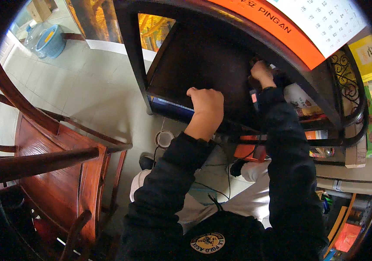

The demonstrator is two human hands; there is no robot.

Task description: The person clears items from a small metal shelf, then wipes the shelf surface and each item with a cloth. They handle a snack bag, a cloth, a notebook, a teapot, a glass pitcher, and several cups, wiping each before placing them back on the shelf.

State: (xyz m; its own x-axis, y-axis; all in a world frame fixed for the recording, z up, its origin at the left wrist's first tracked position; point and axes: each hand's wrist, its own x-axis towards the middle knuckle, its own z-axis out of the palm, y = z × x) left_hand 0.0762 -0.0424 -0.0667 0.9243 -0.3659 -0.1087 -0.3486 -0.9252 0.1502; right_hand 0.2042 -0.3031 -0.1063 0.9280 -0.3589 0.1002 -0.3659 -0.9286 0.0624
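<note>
Two hands are at work, apart from each other, over a dark wooden shelf [212, 65], which looks like the thing being dealt with and sits just ahead of the person. Judging by the reach, the work seems to be under way, not finished; no completed step can be made out, and how much is left cannot be told. The left hand [207, 104] is curled, back of the hand up, above the shelf's near part, its forearm slanting up and rightward; whether it grips anything cannot be told. The right hand [262, 73] reaches farther in, arm stretched and leaning slightly leftward, fingers bent at the shelf's shadowed right side, so its grasp is unclear. Near its wrist lies a small dark object with a reddish patch [254, 97].
</note>
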